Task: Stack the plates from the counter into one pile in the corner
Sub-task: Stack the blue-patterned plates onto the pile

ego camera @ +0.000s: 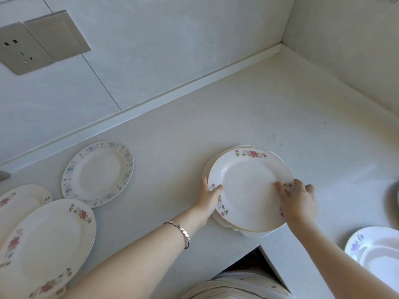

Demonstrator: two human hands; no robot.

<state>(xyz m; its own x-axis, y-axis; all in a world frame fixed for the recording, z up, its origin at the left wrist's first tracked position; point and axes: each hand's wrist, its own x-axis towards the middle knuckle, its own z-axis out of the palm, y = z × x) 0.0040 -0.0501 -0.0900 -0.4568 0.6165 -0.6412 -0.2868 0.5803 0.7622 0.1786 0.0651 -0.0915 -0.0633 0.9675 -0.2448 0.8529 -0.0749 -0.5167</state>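
A small pile of white plates with flower sprays on the rim sits on the pale counter, near its inner front edge. My left hand grips the pile's left rim, thumb on top. My right hand holds the right rim, fingers resting on the top plate. Left of the pile lie a blue-flowered plate, a large pink-flowered plate and another flowered plate partly under it. A purple-flowered plate is at the lower right.
The counter corner where the two walls meet lies up and right of the pile. A wall socket is on the back wall at upper left. A dark object's edge shows at the right border.
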